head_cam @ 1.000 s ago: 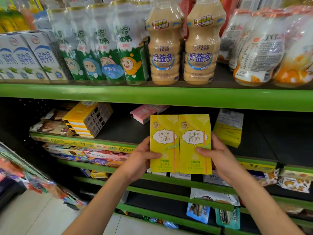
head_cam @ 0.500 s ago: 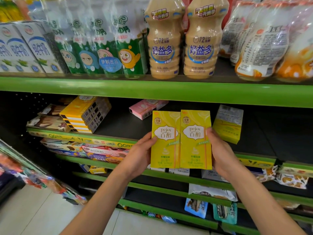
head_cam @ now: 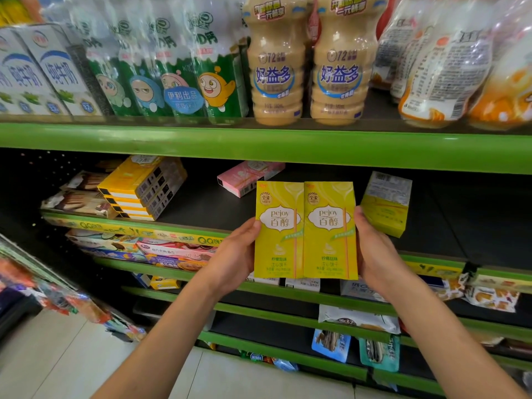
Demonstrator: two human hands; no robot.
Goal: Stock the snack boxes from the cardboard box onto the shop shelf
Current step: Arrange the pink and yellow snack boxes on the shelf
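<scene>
Now we have the two yellow snack boxes (head_cam: 305, 230) side by side and upright, faces toward us, pressed together between both hands — the left hand (head_cam: 234, 259) gripping the outer edge of the left box, thumb curled over its front, the right hand (head_cam: 374, 254) clamped the same way on the right one. Over the last second the pair has risen a little and drifted closer to the shelf (head_cam: 201, 204), so the boxes now hang just in front of its dark deck rather than below its lip. We read that as the carry nearly done: the open stretch of deck between the pink box (head_cam: 249, 178) lying flat at the back and the tilted yellow box (head_cam: 385, 204) on the right looks like the landing spot. They are not down yet — nothing touches the shelf. The stack of yellow cartons (head_cam: 144, 188) sits well to the left, and the cardboard box is out of view.
</scene>
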